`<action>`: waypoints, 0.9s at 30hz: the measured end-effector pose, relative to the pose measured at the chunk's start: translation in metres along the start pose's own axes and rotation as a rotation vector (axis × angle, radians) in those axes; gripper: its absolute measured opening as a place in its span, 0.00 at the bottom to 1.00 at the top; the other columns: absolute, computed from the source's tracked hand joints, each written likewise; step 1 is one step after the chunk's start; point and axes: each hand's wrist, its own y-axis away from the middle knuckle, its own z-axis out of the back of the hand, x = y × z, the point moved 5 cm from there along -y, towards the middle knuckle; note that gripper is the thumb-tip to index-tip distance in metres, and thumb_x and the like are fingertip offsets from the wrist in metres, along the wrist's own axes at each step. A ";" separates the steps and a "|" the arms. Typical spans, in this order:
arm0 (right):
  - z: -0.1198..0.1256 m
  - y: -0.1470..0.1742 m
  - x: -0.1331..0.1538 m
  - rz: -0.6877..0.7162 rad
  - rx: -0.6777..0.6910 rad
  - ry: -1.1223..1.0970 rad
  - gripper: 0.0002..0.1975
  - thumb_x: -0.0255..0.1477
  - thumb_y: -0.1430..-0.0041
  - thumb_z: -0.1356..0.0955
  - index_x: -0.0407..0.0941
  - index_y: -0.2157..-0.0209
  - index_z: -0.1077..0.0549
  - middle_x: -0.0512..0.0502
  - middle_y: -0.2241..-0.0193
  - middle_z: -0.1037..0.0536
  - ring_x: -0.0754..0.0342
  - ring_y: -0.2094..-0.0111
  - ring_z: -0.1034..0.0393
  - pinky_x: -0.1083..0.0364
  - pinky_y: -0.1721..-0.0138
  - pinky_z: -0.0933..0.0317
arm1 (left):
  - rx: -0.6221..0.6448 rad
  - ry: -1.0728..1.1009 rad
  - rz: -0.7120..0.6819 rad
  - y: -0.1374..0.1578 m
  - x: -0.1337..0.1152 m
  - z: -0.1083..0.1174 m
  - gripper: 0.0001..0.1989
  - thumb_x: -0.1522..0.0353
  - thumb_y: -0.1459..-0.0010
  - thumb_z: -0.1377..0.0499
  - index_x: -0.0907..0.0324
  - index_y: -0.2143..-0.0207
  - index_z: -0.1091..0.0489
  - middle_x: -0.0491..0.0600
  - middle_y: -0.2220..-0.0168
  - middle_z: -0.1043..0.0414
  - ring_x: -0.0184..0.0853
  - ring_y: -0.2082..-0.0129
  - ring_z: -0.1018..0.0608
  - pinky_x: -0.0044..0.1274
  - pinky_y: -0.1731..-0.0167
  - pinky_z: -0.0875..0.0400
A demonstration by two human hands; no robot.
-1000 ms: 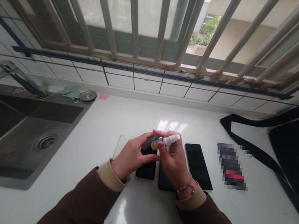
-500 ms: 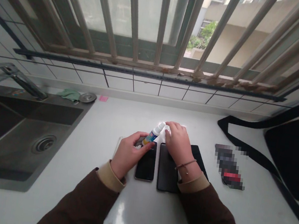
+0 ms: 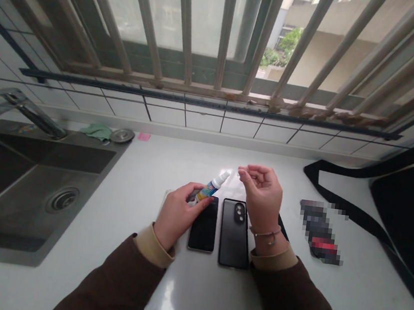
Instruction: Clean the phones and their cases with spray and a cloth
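Note:
My left hand point(image 3: 179, 214) is wrapped round a small white bottle point(image 3: 208, 190) with a blue and yellow label. The bottle tilts up to the right, its narrow white nozzle uncovered. Beneath the bottle and my thumb lies a dark-screened phone point(image 3: 202, 232), flat on the counter. Up to the right, my right hand point(image 3: 265, 190) is apart from the bottle with thumb and fingertips pinched together; whatever they hold is too small to make out. Partly under that wrist lies a black phone case point(image 3: 234, 244) with a camera cutout at its top.
A black flat item point(image 3: 284, 228) shows behind my right wrist. Farther right are a blurred-out dark object point(image 3: 320, 234) and a black bag point(image 3: 407, 210) with its strap. At left is a steel sink point(image 3: 35, 204) with a faucet point(image 3: 38, 114), green cloth point(image 3: 96, 131) and drain lid point(image 3: 122, 135).
My right hand has drawn away from the bottle's top, up and to the right, turning palm inward. The phone case's camera cutout has come into view. My left hand holds the bottle nearly still.

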 end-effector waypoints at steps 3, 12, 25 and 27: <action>-0.005 0.004 0.006 -0.024 0.048 -0.047 0.15 0.40 0.37 0.20 0.46 0.58 0.22 0.42 0.61 0.12 0.47 0.58 0.15 0.46 0.53 0.20 | 0.012 -0.015 -0.018 0.000 0.001 -0.002 0.16 0.55 0.35 0.30 0.52 0.51 0.21 0.49 0.55 0.14 0.42 0.57 0.14 0.31 0.55 0.22; -0.027 0.020 -0.010 -0.005 0.265 -0.031 0.22 0.40 0.39 0.19 0.48 0.48 0.23 0.42 0.53 0.13 0.48 0.58 0.15 0.46 0.54 0.18 | 0.002 -0.075 -0.067 0.002 -0.001 -0.001 0.17 0.53 0.32 0.33 0.54 0.51 0.21 0.50 0.56 0.15 0.40 0.60 0.17 0.30 0.57 0.25; -0.045 0.035 -0.005 -0.112 0.300 -0.148 0.26 0.40 0.37 0.21 0.51 0.44 0.32 0.43 0.53 0.14 0.48 0.56 0.15 0.49 0.59 0.17 | -0.076 -0.124 -0.154 0.006 -0.012 0.002 0.14 0.55 0.31 0.33 0.54 0.53 0.22 0.51 0.57 0.15 0.41 0.60 0.17 0.32 0.56 0.25; -0.048 0.034 -0.001 -0.106 0.327 -0.108 0.30 0.41 0.36 0.22 0.52 0.40 0.34 0.43 0.52 0.14 0.48 0.55 0.16 0.50 0.60 0.17 | -0.062 -0.080 -0.102 0.004 -0.010 0.003 0.16 0.53 0.33 0.32 0.54 0.52 0.21 0.51 0.57 0.15 0.41 0.60 0.16 0.32 0.56 0.23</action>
